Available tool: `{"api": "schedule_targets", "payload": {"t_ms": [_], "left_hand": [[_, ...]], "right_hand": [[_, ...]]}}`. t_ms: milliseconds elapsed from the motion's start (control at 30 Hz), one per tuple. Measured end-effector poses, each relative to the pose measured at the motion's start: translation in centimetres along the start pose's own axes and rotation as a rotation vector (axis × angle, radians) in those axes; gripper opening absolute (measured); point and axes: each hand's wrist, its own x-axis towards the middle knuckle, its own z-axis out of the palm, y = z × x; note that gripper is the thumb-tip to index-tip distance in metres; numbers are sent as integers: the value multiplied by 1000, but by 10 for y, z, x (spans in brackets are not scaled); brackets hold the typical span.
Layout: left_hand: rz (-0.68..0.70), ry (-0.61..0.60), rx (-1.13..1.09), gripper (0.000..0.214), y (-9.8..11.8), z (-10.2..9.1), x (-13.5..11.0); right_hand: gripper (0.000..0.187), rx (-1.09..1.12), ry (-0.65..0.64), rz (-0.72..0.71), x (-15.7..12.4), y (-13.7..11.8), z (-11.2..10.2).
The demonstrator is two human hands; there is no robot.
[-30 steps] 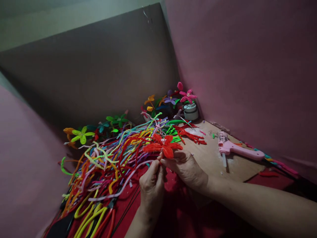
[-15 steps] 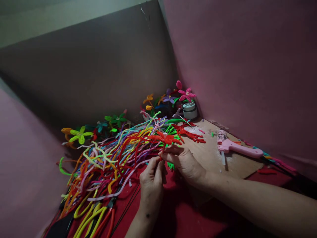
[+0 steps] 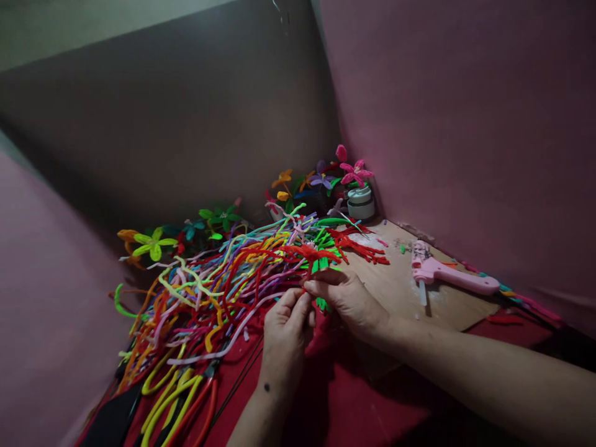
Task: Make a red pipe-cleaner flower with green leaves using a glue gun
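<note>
Between my hands is a red pipe-cleaner flower [image 3: 310, 252], its petals spread above my fingers and its stem pointing down. My left hand [image 3: 286, 323] is closed, thumb and fingers pinching the lower stem. Just to the right and a little higher, my right hand [image 3: 347, 301] pinches the same stem below the petals. The fingertips of both hands nearly meet and hide part of the stem. Right behind the flower lie green pipe cleaners [image 3: 322, 264] and a large heap of mixed-colour pipe cleaners [image 3: 251, 261].
A pink glue gun [image 3: 454, 276] rests on a brown board [image 3: 395, 292] at right. Red pipe-cleaner pieces [image 3: 363, 248] lie on the board's far side. Yellow-handled tools [image 3: 172, 403] and red-handled pliers [image 3: 205, 413] are front left. Finished flowers [image 3: 153, 244] and a white jar [image 3: 361, 202] stand along the walls.
The red flower has tilted, so its petals now appear more edge-on. My left fingers have shifted slightly upward on the stem. The whole view has moved a little.
</note>
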Motion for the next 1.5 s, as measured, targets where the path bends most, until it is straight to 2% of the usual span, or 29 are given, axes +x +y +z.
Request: {"api": "schedule_targets", "payload": {"t_ms": [200, 533, 833, 1067, 1200, 1400, 1500], "left_hand": [[-8, -21, -58, 24, 2, -3, 1], [-61, -31, -173, 23, -2, -8, 3], [-131, -233, -392, 18, -2, -12, 6], [-219, -397, -539, 13, 0, -19, 6], [-211, -471, -569, 14, -4, -22, 7], [-168, -392, -439, 18, 0, -18, 5], [-78, -303, -292, 31, -2, -16, 5]], "right_hand": [[23, 14, -5, 28, -1, -5, 2], [13, -198, -97, -27, 1, -15, -1], [9, -89, -131, 47, 4, -17, -1], [12, -83, -244, 145, 8, -12, -12], [14, -71, -314, 122, 8, -12, -11], [10, -166, -270, -58, 4, -15, -8], [10, -187, -277, -101, 2, -14, -7]]}}
